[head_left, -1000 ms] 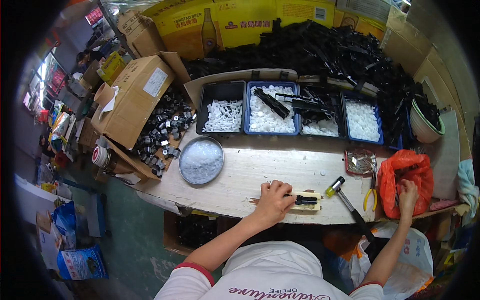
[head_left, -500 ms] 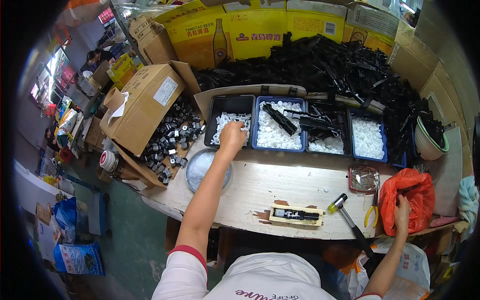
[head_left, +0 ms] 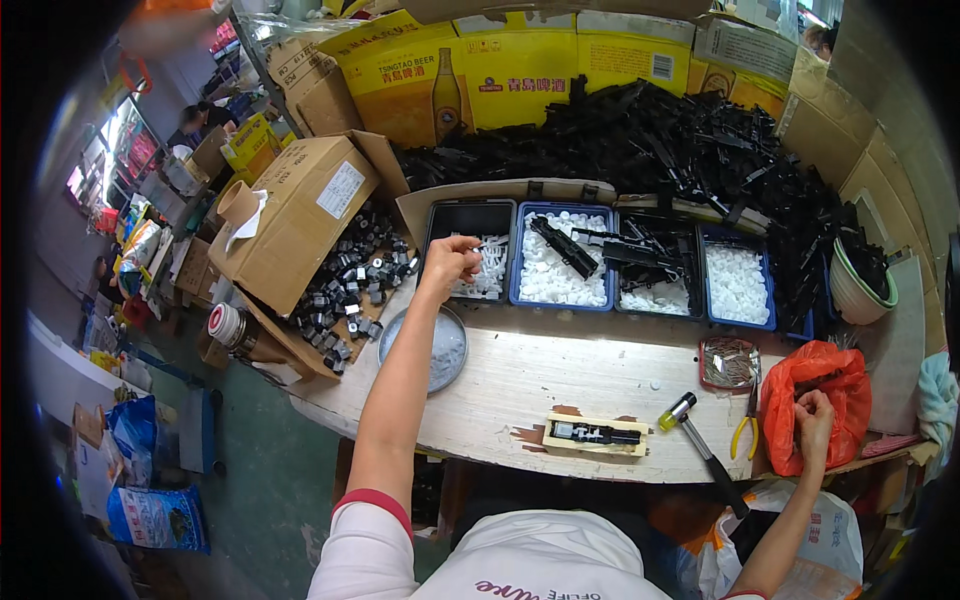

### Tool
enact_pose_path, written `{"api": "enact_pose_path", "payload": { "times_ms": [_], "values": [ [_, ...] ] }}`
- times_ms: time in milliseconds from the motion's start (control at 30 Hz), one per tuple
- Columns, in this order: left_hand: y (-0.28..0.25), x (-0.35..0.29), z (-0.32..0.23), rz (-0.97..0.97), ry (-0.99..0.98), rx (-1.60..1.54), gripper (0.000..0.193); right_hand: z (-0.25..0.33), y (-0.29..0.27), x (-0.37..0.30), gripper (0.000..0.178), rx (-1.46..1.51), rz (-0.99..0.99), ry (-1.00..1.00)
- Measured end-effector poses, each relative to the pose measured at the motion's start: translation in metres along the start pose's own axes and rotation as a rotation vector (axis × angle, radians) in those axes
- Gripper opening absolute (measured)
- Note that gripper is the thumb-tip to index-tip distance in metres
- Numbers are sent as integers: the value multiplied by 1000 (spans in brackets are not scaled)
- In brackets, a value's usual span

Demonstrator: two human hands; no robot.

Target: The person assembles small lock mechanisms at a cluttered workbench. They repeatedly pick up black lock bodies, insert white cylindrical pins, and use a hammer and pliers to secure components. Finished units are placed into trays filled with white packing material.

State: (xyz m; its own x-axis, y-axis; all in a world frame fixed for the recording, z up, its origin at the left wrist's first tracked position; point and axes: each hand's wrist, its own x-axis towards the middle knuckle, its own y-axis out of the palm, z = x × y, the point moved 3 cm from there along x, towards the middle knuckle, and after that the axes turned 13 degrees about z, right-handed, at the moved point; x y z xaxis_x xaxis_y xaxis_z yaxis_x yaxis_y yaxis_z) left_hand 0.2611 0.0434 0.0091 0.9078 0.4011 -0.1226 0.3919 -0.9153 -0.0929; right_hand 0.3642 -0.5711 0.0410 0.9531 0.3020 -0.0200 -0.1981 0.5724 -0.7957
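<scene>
My left hand (head_left: 452,268) hovers at the left side of a black bin (head_left: 470,212) of white plastic pieces (head_left: 492,262). Its fingers are curled together; whatever they hold is too small to make out. Below that forearm sits a round metal bowl (head_left: 458,362). At the far right, my right hand (head_left: 815,425) is at the mouth of a red plastic bag (head_left: 845,385), fingers pinched, their content hidden. On the table's front part, a wooden holder (head_left: 600,451) carries a black and silver assembly (head_left: 592,433).
A yellow-and-black-headed hammer (head_left: 706,450) and yellow-handled pliers (head_left: 745,430) lie beside the bag, near a red tray (head_left: 729,383) of metal pins. Blue bins (head_left: 560,305) of white parts line the back, before a heap of black parts (head_left: 650,130). An open carton (head_left: 290,220) stands left.
My left hand has drawn back and slightly left from the white pieces in the black bin. My right hand has shifted slightly right at the bag's mouth.
</scene>
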Motion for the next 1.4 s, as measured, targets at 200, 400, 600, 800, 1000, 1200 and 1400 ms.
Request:
{"api": "enact_pose_path", "payload": {
  "times_ms": [200,400,600,800,1000,1200,1400],
  "values": [
    [-4,-12,-7,-10,59,23,24,-1,13,1,10,-280,-104,-78],
    [0,-7,0,-2,227,450,26,-18,10,0,16,-413,-196,-79],
    [26,-2,11,119,116,488,31,-17,13,2,18,-226,-127,-41],
    [25,2,13,108,-122,361,20,-24,12,1,23,-155,-124,-47],
    [17,-5,0,-78,85,285,7,-29,13,3,12,-52,-254,-163],
    [-5,-58,-32,-50,272,-18,13,-51,6,5,9,334,-263,-126],
    [-13,-144,-6,-143,92,456,11,-36,0,0,10,370,-337,-184]
  ]
}}
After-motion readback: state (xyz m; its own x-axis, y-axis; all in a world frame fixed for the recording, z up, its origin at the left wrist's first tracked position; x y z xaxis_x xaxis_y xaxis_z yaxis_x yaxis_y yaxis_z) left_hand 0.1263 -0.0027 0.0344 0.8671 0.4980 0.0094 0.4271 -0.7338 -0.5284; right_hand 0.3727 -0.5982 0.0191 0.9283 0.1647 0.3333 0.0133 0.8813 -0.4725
